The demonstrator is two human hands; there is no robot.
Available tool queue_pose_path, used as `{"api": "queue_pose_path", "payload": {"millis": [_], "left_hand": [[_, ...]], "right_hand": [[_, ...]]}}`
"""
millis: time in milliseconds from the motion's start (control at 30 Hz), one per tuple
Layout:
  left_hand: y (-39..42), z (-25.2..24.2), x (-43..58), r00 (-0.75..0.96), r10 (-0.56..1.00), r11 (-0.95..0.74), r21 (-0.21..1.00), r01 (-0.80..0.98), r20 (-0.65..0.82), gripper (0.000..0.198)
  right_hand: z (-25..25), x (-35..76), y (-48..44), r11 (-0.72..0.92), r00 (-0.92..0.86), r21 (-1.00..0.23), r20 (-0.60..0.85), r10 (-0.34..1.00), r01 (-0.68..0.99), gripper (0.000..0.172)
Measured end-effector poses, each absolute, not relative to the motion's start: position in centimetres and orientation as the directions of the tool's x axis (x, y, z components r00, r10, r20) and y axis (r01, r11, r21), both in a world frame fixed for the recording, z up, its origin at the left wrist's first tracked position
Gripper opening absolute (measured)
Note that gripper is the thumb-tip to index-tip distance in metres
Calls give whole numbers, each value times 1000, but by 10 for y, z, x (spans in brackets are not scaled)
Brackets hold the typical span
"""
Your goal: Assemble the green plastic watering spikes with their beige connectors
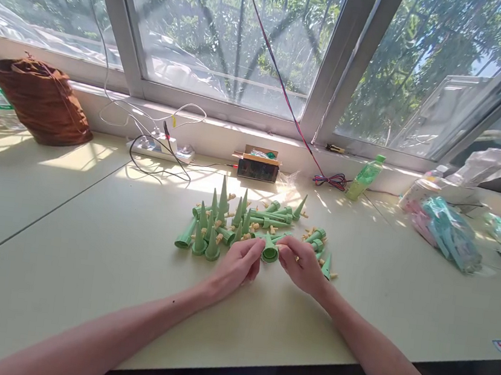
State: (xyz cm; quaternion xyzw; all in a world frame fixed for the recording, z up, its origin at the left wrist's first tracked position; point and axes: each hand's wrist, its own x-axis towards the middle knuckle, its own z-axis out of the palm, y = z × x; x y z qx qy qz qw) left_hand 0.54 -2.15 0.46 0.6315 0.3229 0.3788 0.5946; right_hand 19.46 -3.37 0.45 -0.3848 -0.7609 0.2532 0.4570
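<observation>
Between my two hands is a green plastic watering spike (270, 252), its round open end turned toward me. My left hand (240, 262) is closed, with thumb and forefinger pinching the spike's left side. On the other side, my right hand (304, 264) is closed with its fingertips at the spike's right edge; what exactly they pinch there is too small to make out. Just beyond my hands lies a loose group of similar green spikes (222, 205), several upright and others on their sides, many with small tan side valves. A few more spikes (316, 244) lie beyond my right hand.
Along the window wall stand a brown drawstring bag (44, 101), a power strip (159, 149) with cables, a small black box-like device (258, 169) and a green bottle (365, 178). Plastic-wrapped packs (450, 233) lie at the right. The table's front edge (237, 373) is near my forearms.
</observation>
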Motion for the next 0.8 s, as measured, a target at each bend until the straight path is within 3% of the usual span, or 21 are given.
{"api": "queue_pose_path", "payload": {"millis": [800], "left_hand": [[-21,-5,6,549,813,-183,980,-78,195,36]], "right_hand": [[6,193,-32,539,-208,-744,499,841,395,47]]}}
